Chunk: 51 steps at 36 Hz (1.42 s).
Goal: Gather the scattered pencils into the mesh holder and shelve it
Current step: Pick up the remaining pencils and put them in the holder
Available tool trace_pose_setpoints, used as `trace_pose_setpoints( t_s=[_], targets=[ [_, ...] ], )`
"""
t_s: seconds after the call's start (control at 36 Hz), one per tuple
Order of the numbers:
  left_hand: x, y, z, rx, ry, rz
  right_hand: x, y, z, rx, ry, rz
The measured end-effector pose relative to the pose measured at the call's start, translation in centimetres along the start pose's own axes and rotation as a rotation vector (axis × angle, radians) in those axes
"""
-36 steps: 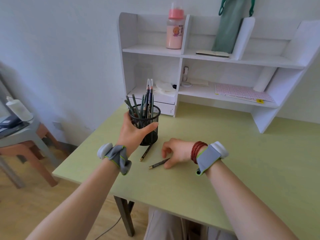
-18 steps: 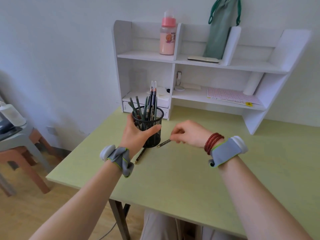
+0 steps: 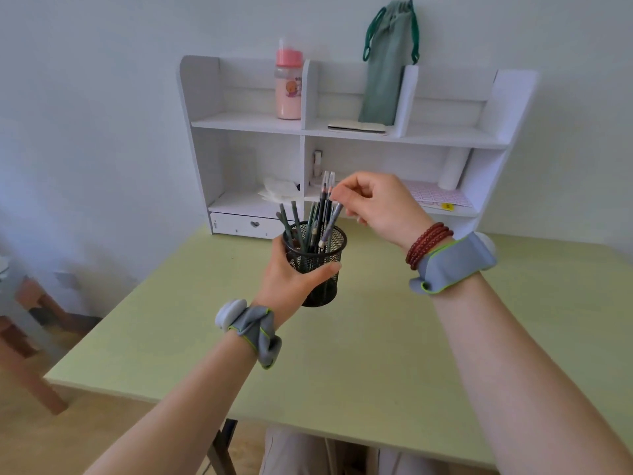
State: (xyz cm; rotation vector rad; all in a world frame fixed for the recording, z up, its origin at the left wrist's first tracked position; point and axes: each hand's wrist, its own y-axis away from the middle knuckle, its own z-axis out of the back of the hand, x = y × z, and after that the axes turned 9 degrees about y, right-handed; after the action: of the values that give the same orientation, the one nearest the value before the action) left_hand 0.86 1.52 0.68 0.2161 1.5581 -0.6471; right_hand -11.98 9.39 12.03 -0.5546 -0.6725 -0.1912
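Observation:
A black mesh holder [image 3: 327, 260] with several dark pencils [image 3: 299, 224] upright in it stands near the middle of the green desk [image 3: 376, 354]. My left hand [image 3: 291, 281] wraps around its left side. Just above the holder's rim, my right hand [image 3: 376, 204] pinches the top of one pencil [image 3: 330, 225]. This pencil hangs tilted, with its lower tip inside the holder's mouth. I see no loose pencil on the desk; my left hand and wrist hide the spot beside the holder.
A white desktop shelf unit [image 3: 246, 125] stands at the desk's back edge, holding a pink bottle [image 3: 288, 87], a green pouch [image 3: 385, 70], papers and a small drawer [image 3: 245, 225]. A stool [image 3: 30, 303] is left of the desk.
My right hand lifted a pencil off the desk and carried it up over the holder, where its tip now enters. My left hand kept its grip on the holder.

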Motion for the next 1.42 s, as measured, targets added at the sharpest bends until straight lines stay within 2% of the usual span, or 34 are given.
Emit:
trace_pose_setpoints(
  t_s=[0.11,0.28,0.56,0.86,1.22,1.42],
  targets=[
    [0.1,0.3,-0.7,0.016,0.002,0.001,-0.7,0.0,0.0,-0.035,0.122,-0.004],
    [0.1,0.6,-1.9,0.031,0.006,0.012,-1.4,0.6,-1.3,0.142,0.392,-0.03],
    [0.9,0.5,-2.8,0.085,-0.03,0.028,-1.7,0.8,-2.9,0.339,0.608,-0.108],
    [2.2,0.6,-3.3,0.138,-0.073,0.04,-2.9,1.1,-4.5,0.378,0.855,-0.124],
    [3.0,0.9,-3.6,0.159,-0.081,0.059,-3.6,1.7,-4.2,0.38,0.797,-0.113],
    [3.2,1.0,-3.6,0.155,-0.081,0.092,-4.5,1.9,-3.4,0.318,0.479,-0.19]
  ],
)
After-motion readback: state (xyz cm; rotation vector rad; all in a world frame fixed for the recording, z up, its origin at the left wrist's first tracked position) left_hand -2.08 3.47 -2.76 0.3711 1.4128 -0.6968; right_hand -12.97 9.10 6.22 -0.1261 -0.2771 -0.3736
